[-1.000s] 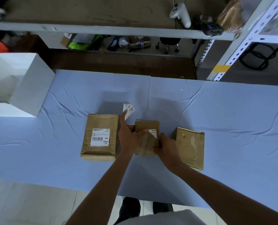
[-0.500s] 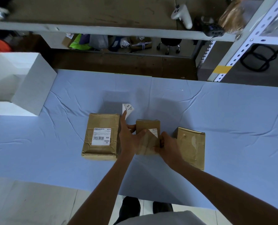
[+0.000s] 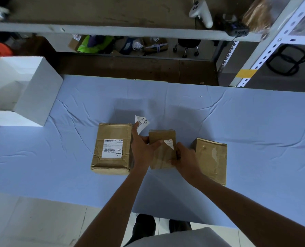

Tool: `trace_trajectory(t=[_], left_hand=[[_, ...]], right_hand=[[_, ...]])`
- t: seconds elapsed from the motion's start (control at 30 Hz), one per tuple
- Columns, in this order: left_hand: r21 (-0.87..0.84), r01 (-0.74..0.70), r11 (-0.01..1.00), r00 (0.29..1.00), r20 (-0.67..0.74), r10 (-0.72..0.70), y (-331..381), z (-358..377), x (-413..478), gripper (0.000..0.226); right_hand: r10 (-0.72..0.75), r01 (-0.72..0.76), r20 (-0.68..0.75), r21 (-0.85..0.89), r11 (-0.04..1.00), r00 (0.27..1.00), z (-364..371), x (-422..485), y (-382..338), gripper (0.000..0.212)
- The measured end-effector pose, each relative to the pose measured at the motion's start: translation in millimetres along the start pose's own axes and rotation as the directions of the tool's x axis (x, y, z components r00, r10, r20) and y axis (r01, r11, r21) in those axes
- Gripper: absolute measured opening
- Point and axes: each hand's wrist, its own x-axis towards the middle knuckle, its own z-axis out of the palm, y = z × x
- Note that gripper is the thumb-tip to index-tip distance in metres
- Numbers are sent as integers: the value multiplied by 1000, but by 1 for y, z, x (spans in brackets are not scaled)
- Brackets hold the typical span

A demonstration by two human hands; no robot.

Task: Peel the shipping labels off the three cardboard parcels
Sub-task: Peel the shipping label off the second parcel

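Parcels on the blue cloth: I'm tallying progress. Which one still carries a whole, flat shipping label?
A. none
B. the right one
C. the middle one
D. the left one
D: the left parcel shows its full label flat, while the middle parcel keeps only a corner scrap and the right parcel is bare.

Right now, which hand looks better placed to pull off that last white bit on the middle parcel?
Probably the left hand: its thumb tip lies by the label remnant on the middle parcel, though it pinches a peeled label. The right hand grips the parcel's side.
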Motion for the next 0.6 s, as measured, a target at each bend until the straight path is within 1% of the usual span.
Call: trace_trajectory(t=[0.23, 0.33, 0.47, 0.6], left_hand=[[10, 16, 1000, 1000, 13, -16, -1, 0, 3, 103], [10, 41, 999, 999, 27, -42, -3, 0, 6, 106], [39, 50, 998, 998, 33, -52, 1, -1, 7, 105], [32, 47, 998, 998, 46, -49, 1, -1, 10, 104]], right_hand=[[-4, 4, 5, -9, 1000, 1000, 1, 3, 3, 23], [-14, 14, 4, -27, 1000, 1000, 0, 3, 2, 29], [-13, 13, 4, -28, 1000, 1000, -1, 2, -1, 42], [-2, 2, 26, -24, 1000, 1000, -1, 2, 0, 34]])
